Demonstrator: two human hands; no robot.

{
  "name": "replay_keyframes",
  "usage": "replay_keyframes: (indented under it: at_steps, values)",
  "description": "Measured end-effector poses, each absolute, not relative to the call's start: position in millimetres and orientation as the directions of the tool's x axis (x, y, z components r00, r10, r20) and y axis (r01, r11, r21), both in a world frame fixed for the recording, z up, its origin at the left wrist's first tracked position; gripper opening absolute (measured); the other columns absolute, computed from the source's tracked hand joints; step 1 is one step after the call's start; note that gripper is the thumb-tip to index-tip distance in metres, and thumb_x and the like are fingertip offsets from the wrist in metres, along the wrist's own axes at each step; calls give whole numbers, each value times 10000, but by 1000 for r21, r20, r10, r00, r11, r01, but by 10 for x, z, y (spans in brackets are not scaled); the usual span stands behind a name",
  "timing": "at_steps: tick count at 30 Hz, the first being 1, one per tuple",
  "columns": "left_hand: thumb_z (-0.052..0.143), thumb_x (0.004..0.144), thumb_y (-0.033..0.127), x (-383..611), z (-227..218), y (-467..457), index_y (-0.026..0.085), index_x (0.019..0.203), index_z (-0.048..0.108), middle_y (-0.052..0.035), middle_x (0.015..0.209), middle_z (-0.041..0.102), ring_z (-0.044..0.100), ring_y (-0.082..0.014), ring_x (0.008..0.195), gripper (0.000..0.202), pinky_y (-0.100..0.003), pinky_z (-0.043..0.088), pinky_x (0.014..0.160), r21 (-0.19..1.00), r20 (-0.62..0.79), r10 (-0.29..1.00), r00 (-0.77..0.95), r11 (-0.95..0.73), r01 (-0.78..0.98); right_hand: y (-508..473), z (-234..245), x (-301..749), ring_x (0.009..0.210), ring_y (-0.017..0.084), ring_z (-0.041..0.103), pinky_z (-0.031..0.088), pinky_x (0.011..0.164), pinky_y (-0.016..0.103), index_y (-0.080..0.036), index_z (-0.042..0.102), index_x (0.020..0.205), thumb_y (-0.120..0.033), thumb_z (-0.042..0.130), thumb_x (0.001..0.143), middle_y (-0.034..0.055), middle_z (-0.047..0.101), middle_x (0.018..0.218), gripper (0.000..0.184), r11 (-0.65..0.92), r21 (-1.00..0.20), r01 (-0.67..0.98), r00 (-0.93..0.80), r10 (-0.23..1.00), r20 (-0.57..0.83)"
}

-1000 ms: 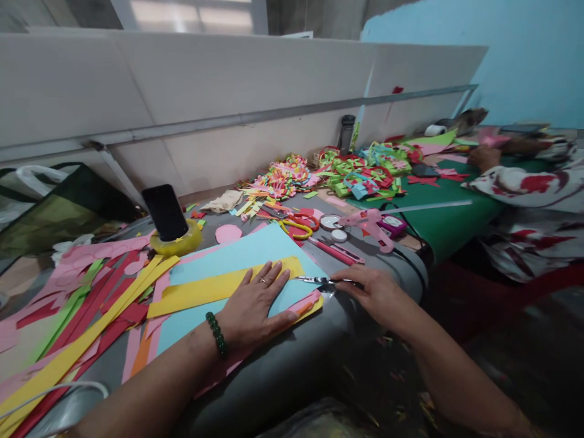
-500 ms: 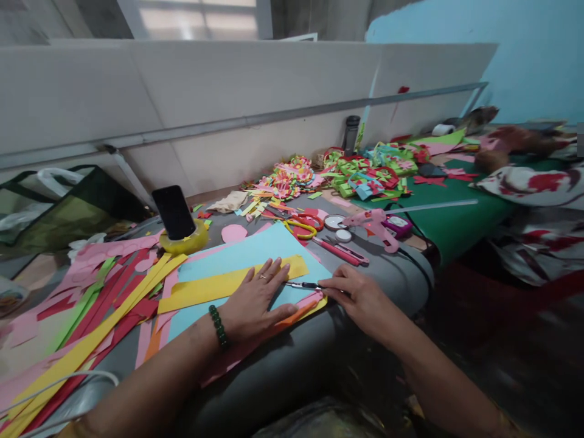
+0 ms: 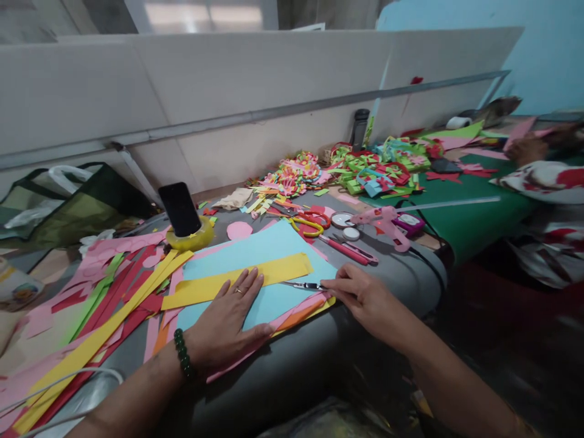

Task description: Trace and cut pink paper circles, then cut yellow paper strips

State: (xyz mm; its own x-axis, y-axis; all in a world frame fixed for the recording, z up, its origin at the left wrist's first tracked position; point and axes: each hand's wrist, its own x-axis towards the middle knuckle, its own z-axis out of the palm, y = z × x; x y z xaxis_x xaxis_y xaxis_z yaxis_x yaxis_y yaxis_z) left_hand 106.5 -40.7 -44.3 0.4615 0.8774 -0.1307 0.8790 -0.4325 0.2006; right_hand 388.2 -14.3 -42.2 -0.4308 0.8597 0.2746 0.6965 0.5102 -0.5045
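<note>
My left hand (image 3: 228, 319) lies flat with its fingers stretched out, the fingertips on a yellow strip (image 3: 287, 267) and the palm on a light blue sheet (image 3: 269, 307). Pink, orange and yellow sheets show under the blue one at the near edge. In my right hand (image 3: 360, 295) a slim craft knife (image 3: 306, 285) is pinched between thumb and fingers. Its thin tip points left over the blue sheet, just below the yellow strip; whether the tip touches the paper I cannot tell.
Scissors (image 3: 310, 229), a pink cutter (image 3: 344, 249) and a pink glue gun (image 3: 381, 220) lie beyond the sheets. A phone (image 3: 180, 210) leans in a yellow tape roll (image 3: 194, 238). Coloured strips (image 3: 118, 316) spread left. At right, another person's hand (image 3: 527, 149) holds pink paper.
My left hand has slid left and nearer along the yellow strip. My right hand keeps the knife at nearly the same place on the sheet. The view has shifted slightly.
</note>
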Motion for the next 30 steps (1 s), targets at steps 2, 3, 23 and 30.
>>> replay_keyframes:
  at_steps: [2,3,23,30]
  values:
    - [267,848,685,1066,-448,-404,204,1474,43,-45,1545,22,18,-243,1411,821,-474,112,1135,198,-122,876,466,-438,877,-171,-404,3839,739,158,537,419,654,273,-204,714,1008,-161,460,891,55,520,823,283,518,-497,696,-447,855,265]
    - [271,848,684,1064,-451,-405,204,1474,44,-45,1545,22,16,-244,1411,821,-474,113,1135,197,-112,876,469,-443,875,-189,-394,3808,741,155,535,418,657,272,-210,712,1010,-167,455,897,54,518,830,284,524,-494,694,-457,851,260]
    - [204,850,693,1332,-336,-473,148,1472,122,-86,1545,9,-37,-254,1404,831,-457,127,1131,259,-94,911,402,-368,893,-158,-409,3929,736,167,552,447,670,289,-233,713,1005,-257,482,880,50,544,828,264,460,-551,696,-379,887,262]
    - [241,852,686,1089,-389,-572,191,1475,67,-63,1542,36,14,-260,1409,814,-493,124,1124,241,-154,884,441,-399,885,-163,-399,3831,766,171,551,448,685,294,-215,708,1030,-237,471,890,57,534,834,277,467,-558,686,-414,881,227]
